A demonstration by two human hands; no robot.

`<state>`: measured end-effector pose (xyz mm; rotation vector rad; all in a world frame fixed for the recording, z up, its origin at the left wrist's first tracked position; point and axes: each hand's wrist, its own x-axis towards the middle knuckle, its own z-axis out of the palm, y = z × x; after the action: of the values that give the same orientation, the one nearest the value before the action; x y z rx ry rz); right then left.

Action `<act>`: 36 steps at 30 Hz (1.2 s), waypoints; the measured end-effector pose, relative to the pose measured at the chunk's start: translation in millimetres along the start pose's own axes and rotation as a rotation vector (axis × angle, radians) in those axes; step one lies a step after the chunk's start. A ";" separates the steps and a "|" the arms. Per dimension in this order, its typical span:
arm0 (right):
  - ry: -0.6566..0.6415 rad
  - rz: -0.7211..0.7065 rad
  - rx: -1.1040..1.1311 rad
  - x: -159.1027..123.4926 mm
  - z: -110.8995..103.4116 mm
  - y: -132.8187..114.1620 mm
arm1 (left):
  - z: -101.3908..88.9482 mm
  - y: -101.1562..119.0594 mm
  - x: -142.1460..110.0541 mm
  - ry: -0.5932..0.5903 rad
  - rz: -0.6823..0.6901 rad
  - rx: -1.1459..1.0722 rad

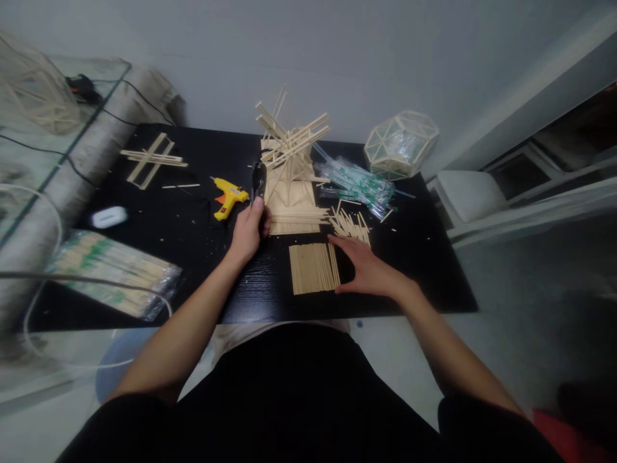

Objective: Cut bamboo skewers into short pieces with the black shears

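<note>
My left hand (248, 226) is closed around a black tool (259, 179) that points away from me; its working end is blurred, so I cannot tell its exact kind. My right hand (364, 265) has thumb and forefinger spread wide, touching the right side of a row of short wooden sticks (312, 269) laid side by side. A loose pile of cut sticks (351, 225) lies just beyond my right fingers. Longer sticks (296, 217) rest across a wooden board (289, 186) in front of my left hand. Behind them stands a tangled stick structure (292, 145).
A yellow glue gun (230, 198) lies left of the tool. Crossed sticks (152, 159), a white case (109, 217) and a packet of sticks (116, 273) occupy the left. Clear plastic wrappers (359, 183) and a stick polyhedron (402, 145) stand at the back right of the black table (414, 257).
</note>
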<state>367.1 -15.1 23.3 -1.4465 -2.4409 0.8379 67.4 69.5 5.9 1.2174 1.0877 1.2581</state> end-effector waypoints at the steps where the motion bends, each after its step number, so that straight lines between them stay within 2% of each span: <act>1: -0.001 0.000 0.001 0.0 -0.4 -0.5 | 0.2 0.2 0.0 0.002 -0.002 0.000; 7: 0.021 -0.006 0.026 1.6 -1.7 -7.7 | -0.6 -1.6 0.6 -0.004 -0.015 -0.017; 11: -0.008 -0.013 0.029 5.3 0.6 -12.2 | -0.9 -2.5 0.4 -0.001 -0.004 -0.009; 24: -0.055 -0.003 0.009 8.7 2.8 -10.7 | -0.4 -1.2 -0.1 0.003 -0.006 -0.015; 36: -0.026 0.018 0.043 6.0 2.9 -9.2 | 0.6 2.7 -0.9 0.007 -0.003 0.009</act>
<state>355.9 -14.4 25.3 -1.4540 -2.4163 0.9124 67.8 68.3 8.5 1.2181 1.1008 1.2579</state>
